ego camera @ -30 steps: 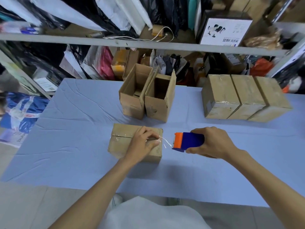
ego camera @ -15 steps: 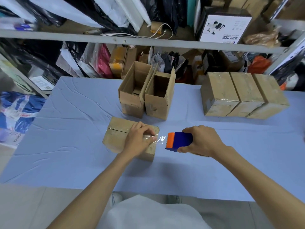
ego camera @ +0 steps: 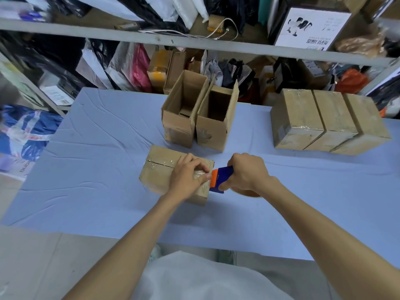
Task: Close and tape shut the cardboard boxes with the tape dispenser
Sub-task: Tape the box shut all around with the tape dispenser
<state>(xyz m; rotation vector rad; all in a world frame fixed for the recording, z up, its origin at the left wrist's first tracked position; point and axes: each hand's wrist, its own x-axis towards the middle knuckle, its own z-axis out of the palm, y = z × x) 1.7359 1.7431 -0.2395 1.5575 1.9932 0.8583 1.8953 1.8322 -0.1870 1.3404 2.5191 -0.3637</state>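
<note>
Fingers point(ego camera: 195, 167) of left hand point(ego camera: 186, 177) curled, pinching tape point(ego camera: 200, 173) onto cardboard box point(ego camera: 159, 172), centre of table point(ego camera: 97, 169). Right hand point(ego camera: 249, 174) clenched round tape dispenser point(ego camera: 220, 177), at box's 3 o'clock. Probably light, stiff, crushable: grip by side walls.

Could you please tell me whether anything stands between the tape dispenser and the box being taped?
Nothing visible does. The tape dispenser in the right hand sits at the right edge of the closed box, where the left hand pinches the tape. The open boxes stand behind, apart.
</note>
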